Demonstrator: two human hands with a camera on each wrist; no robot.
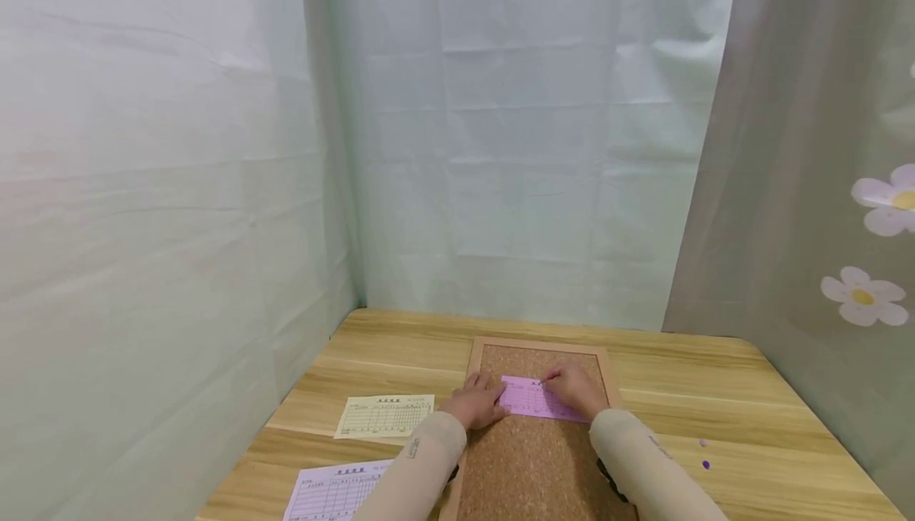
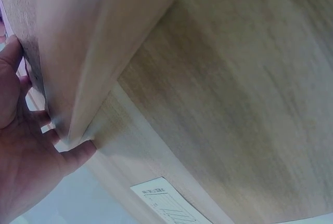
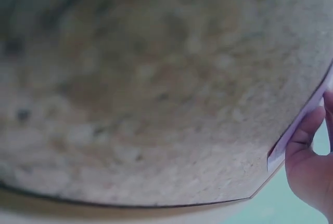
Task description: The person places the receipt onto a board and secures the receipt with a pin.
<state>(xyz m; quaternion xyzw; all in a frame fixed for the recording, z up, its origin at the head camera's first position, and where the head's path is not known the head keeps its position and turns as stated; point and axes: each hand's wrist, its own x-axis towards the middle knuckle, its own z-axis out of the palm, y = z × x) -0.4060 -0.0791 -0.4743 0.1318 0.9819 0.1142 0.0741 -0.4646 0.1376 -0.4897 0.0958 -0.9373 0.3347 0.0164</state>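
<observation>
A pink printed slip (image 1: 526,400) lies across the upper part of a wood-framed cork board (image 1: 536,457). My left hand (image 1: 480,400) rests over the board's left frame, fingers spread, its thumb at the slip's left edge. In the left wrist view, the fingers of that hand (image 2: 31,130) reach along the board's side. Near the top middle of the slip, my right hand (image 1: 574,388) brings thumb and forefinger together in a pinch around something small, which the fingertips hide. The right wrist view has this hand (image 3: 312,167) right at the slip (image 3: 296,125).
Left of the board, a yellow printed slip (image 1: 386,415) and a white printed slip (image 1: 334,492) lie on the wooden table (image 1: 715,394). Two small round purple pieces (image 1: 706,465) are on the table to the right. Pale curtains (image 1: 522,148) stand around the table.
</observation>
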